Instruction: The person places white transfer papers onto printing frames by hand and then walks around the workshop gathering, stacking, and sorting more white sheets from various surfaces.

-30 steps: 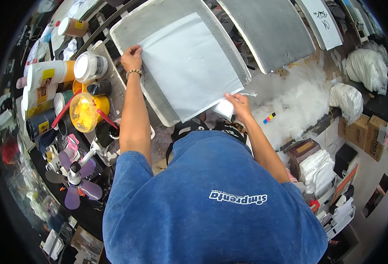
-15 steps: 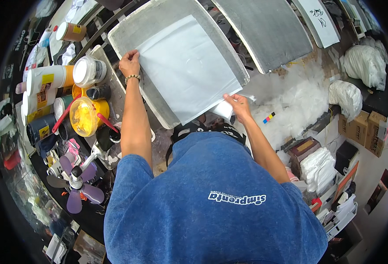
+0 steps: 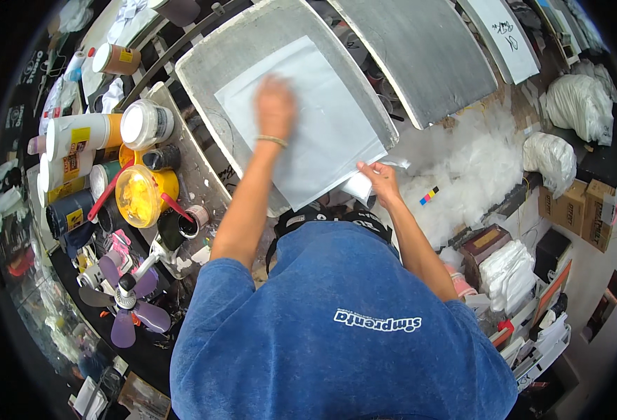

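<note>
A whitish translucent plastic sheet [image 3: 329, 119] lies over a grey, worn platen board [image 3: 203, 59] in front of me. My left hand [image 3: 275, 108], smeared by motion, is over the left part of the sheet; I cannot make out its fingers or whether it touches. A bracelet circles that wrist. At the sheet's near right edge my right hand [image 3: 381, 180] is closed, thumb and fingertips pinching the edge. Just beneath those fingers sits a crumpled white piece of plastic [image 3: 359, 187].
A second grey board [image 3: 420, 59] stands to the right, a white board [image 3: 501, 38] beyond it. Paint tubs, including an open yellow one [image 3: 140, 196], crowd the left beside a purple-bladed fan [image 3: 130, 301]. White plastic bags [image 3: 550, 161] and cardboard boxes [image 3: 578, 213] lie right.
My left hand has left the sheet's far left corner and moved right, over the sheet. The sheet sits a little lower. My right hand stays at the near right edge.
</note>
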The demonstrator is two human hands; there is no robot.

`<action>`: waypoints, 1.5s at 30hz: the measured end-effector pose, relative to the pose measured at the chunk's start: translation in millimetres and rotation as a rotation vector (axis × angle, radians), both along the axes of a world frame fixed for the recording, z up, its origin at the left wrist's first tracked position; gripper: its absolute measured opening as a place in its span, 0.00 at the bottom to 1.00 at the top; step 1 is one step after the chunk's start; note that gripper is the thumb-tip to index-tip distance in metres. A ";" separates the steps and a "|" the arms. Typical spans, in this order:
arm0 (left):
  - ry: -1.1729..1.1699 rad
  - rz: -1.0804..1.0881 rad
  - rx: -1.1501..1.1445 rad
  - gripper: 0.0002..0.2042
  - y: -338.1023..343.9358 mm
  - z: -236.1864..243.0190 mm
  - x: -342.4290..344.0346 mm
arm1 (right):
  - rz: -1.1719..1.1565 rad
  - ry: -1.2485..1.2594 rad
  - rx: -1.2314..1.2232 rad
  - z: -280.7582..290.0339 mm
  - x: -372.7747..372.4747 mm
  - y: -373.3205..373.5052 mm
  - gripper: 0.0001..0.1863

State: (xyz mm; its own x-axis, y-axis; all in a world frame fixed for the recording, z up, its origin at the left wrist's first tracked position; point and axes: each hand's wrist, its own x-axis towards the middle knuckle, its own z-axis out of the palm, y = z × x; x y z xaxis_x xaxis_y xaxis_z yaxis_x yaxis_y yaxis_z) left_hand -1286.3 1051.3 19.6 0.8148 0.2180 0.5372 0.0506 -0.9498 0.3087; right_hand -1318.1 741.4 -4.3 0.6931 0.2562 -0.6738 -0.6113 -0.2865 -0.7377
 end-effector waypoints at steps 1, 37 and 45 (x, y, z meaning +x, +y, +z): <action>0.134 -0.174 -0.101 0.19 -30.7 -2.4 6.1 | -0.004 -0.004 0.008 1.7 -0.1 0.5 0.18; 0.791 -0.446 -1.251 0.27 -191.6 31.5 24.3 | 0.132 -0.422 -0.121 237.0 70.5 -177.3 0.16; 0.418 -0.819 -1.886 0.36 -216.8 118.7 149.6 | 0.461 -0.906 0.205 370.2 182.7 -210.9 0.20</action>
